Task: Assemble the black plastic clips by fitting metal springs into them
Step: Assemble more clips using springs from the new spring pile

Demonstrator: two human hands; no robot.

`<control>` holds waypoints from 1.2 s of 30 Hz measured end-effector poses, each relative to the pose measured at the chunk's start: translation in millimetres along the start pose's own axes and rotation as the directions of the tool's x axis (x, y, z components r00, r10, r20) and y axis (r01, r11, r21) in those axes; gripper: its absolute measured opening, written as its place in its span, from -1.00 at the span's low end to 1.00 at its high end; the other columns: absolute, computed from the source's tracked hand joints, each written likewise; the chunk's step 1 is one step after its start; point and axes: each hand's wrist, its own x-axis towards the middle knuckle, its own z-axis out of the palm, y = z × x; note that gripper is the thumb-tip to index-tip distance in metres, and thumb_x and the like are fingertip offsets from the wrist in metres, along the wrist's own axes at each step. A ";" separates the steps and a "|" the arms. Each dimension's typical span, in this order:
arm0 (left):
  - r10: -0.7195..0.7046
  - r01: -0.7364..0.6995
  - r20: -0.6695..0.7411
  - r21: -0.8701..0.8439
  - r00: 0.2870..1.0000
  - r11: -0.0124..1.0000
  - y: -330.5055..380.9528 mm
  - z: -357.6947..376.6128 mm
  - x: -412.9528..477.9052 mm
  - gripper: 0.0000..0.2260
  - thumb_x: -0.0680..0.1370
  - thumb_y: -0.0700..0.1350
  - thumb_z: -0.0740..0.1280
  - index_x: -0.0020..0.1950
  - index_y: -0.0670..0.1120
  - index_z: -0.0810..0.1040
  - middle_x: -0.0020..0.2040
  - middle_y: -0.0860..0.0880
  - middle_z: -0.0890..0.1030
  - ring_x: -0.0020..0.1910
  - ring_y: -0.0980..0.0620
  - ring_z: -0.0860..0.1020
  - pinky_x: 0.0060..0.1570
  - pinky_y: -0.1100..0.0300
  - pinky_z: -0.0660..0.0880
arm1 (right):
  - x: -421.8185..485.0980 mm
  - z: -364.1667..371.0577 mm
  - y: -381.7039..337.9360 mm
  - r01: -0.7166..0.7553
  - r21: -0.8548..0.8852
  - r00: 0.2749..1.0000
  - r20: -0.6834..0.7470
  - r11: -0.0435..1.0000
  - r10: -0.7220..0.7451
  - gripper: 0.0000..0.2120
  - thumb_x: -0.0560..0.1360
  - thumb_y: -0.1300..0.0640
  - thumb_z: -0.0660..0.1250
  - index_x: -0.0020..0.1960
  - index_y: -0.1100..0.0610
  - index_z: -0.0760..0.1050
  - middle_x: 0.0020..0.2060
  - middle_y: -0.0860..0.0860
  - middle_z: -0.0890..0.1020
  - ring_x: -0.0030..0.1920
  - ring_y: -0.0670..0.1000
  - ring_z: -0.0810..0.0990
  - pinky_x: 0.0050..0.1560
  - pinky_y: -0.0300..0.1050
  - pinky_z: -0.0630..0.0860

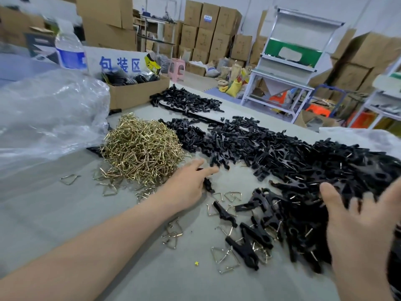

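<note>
Left forearm (97, 246) is extended bare from lower left toward centre. Left grip (188, 185) is held palm down and low, with two fingers (198, 163) stretched forward and slightly apart. Whether anything is pinched beneath them cannot be told. Right grip (358, 231) is raised at lower right, fingers spread and thumb (329, 194) out, with nothing held. Its outline is blurred.

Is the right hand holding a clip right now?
No: the right hand is raised with its fingers spread over the pile of black clips, and nothing is gripped in it.
</note>
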 end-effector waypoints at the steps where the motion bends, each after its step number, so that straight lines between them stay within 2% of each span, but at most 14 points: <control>1: 0.009 -0.009 -0.014 0.027 1.000 1.000 2.6 -0.9 0.5 -0.44 0.59 -0.26 0.15 0.49 0.22 0.20 0.56 -0.03 0.13 0.52 -0.08 0.13 0.47 0.00 0.07 | -2.8 2.7 1.9 0.050 -0.085 0.999 0.000 0.995 -0.050 -0.06 0.45 0.07 0.44 0.49 -0.34 -0.17 0.55 0.04 -0.17 0.54 -0.06 -0.04 0.48 -0.02 0.02; 3: 0.058 -0.054 -0.054 0.074 0.997 0.996 8.5 -2.3 4.2 -0.53 0.62 -0.19 0.15 0.47 0.20 0.25 0.52 -0.06 0.24 0.46 -0.09 0.27 0.43 -0.02 0.22 | -16.2 14.3 5.1 0.191 -0.143 0.982 0.029 0.971 -0.189 -0.07 0.45 0.07 0.44 0.50 -0.30 -0.16 0.53 -0.01 -0.28 0.48 -0.24 -0.24 0.41 -0.30 -0.14; 4: 0.072 -0.068 -0.061 0.076 0.996 0.995 11.6 -4.1 8.4 -0.58 0.63 -0.15 0.15 0.46 0.18 0.28 0.48 -0.06 0.30 0.40 -0.07 0.35 0.39 -0.03 0.33 | -23.6 20.9 6.6 0.244 -0.133 0.970 0.057 0.961 -0.238 -0.08 0.45 0.12 0.44 0.51 -0.28 -0.12 0.53 -0.05 -0.29 0.47 -0.25 -0.25 0.41 -0.29 -0.12; 7: 0.037 -0.036 -0.010 0.052 0.999 0.998 18.2 -11.3 31.0 -0.60 0.62 -0.13 0.21 0.44 0.13 0.33 0.32 -0.06 0.43 0.08 0.02 0.53 0.03 0.14 0.55 | -40.6 35.1 9.7 0.351 -0.146 0.930 0.172 0.925 -0.325 -0.13 0.43 0.24 0.42 0.53 -0.18 0.01 0.53 -0.12 -0.25 0.54 -0.04 -0.18 0.48 0.20 0.06; 9: 0.002 -0.003 0.026 0.052 1.000 0.999 20.4 -13.7 47.9 -0.57 0.59 -0.19 0.24 0.44 0.08 0.35 0.25 -0.08 0.44 -0.13 0.05 0.53 -0.26 0.28 0.48 | -46.8 39.2 12.3 0.387 -0.156 0.909 0.228 0.909 -0.348 -0.19 0.44 0.27 0.41 0.52 -0.10 0.09 0.53 -0.09 -0.20 0.55 0.03 -0.10 0.43 0.31 0.13; 11: -0.018 0.016 0.033 0.062 0.999 0.998 22.3 -12.6 60.0 -0.58 0.56 -0.27 0.23 0.40 0.00 0.42 0.25 -0.09 0.47 -0.14 0.01 0.51 -0.31 0.27 0.41 | -50.1 40.8 15.4 0.384 -0.140 0.906 0.247 0.913 -0.343 -0.25 0.44 0.29 0.40 0.50 -0.06 0.16 0.53 -0.09 -0.15 0.54 0.07 -0.04 0.41 0.31 0.19; 16: -0.043 0.042 -0.016 -0.074 0.999 0.996 20.6 -15.5 64.8 -0.73 0.55 -0.31 0.30 0.21 -0.10 0.58 0.21 -0.08 0.59 0.05 -0.04 0.59 0.09 0.17 0.51 | -49.7 39.1 17.6 0.384 -0.124 0.904 0.251 0.915 -0.346 -0.35 0.46 0.29 0.38 0.45 -0.07 0.26 0.52 -0.15 -0.10 0.52 -0.01 0.01 0.40 -0.07 0.18; 18: -0.019 0.005 -0.122 -0.113 0.992 0.994 21.3 -20.8 51.2 -0.78 0.55 -0.23 0.34 0.16 -0.03 0.62 0.09 -0.03 0.63 -0.05 0.05 0.59 0.06 0.26 0.49 | -50.4 39.4 15.8 0.402 -0.114 0.899 0.239 0.908 -0.368 -0.43 0.47 0.28 0.37 0.42 -0.01 0.33 0.52 -0.06 -0.01 0.48 -0.10 0.08 0.35 -0.40 0.09; 20: 0.011 -0.056 -0.179 -0.253 0.984 0.966 27.3 -24.3 26.0 -0.81 0.53 -0.17 0.38 0.07 0.08 0.63 -0.05 0.10 0.64 -0.14 0.19 0.57 -0.01 0.30 0.52 | -52.5 42.0 13.3 0.409 -0.080 0.893 0.241 0.909 -0.381 -0.52 0.48 0.28 0.36 0.37 0.04 0.40 0.49 0.04 0.17 0.42 -0.17 0.20 0.31 -0.48 0.15; 23: 0.133 -0.127 -0.033 -0.594 0.991 0.795 41.0 -22.1 -18.4 -0.81 0.51 -0.16 0.40 -0.01 0.15 0.61 -0.11 0.19 0.66 -0.10 0.29 0.60 -0.04 0.41 0.52 | -57.0 46.7 15.8 0.314 0.021 0.893 0.334 0.949 -0.302 -0.53 0.47 0.30 0.38 0.33 0.01 0.44 0.29 0.00 0.45 0.22 -0.06 0.51 0.16 -0.19 0.50; 25: 0.188 -0.100 0.040 -0.728 0.981 0.678 47.2 -16.9 -37.7 -0.80 0.51 -0.21 0.41 -0.03 0.11 0.63 -0.11 0.13 0.68 -0.12 0.28 0.60 -0.07 0.41 0.50 | -59.2 46.8 16.6 0.198 0.068 0.868 0.451 0.978 -0.207 -0.51 0.46 0.28 0.39 0.27 -0.14 0.46 0.10 -0.12 0.57 0.00 -0.11 0.61 -0.03 -0.32 0.53; 30: 0.267 -0.119 0.091 -0.728 0.959 0.675 47.4 -14.5 -40.7 -0.79 0.52 -0.25 0.39 -0.01 0.07 0.62 -0.25 0.24 0.62 -0.23 0.32 0.54 -0.13 0.48 0.41 | -50.0 41.9 18.7 0.044 0.071 0.844 0.531 0.997 -0.075 -0.68 0.40 0.27 0.46 -0.06 -0.16 0.62 -0.16 -0.15 0.66 -0.15 -0.13 0.62 -0.10 -0.29 0.52; 33: 0.297 -0.094 0.132 -0.763 0.946 0.639 43.8 -14.8 -40.2 -0.78 0.51 -0.26 0.40 0.03 0.05 0.62 -0.25 0.10 0.63 -0.26 0.19 0.53 -0.17 0.39 0.44 | -49.9 42.8 18.3 -0.060 0.085 0.809 0.588 0.995 -0.001 -0.71 0.41 0.30 0.45 -0.08 -0.10 0.63 -0.20 -0.14 0.69 -0.16 -0.14 0.65 -0.07 -0.22 0.56; 36: 0.236 0.003 0.148 -0.852 0.960 0.524 44.9 -18.5 -39.9 -0.72 0.45 -0.21 0.43 0.11 0.07 0.58 -0.14 -0.07 0.69 -0.30 0.10 0.57 -0.28 0.31 0.52 | -51.3 43.9 19.4 -0.123 0.100 0.864 0.501 0.987 0.057 -0.67 0.42 0.36 0.40 -0.12 -0.09 0.62 -0.26 -0.07 0.67 -0.27 -0.07 0.64 -0.17 -0.17 0.56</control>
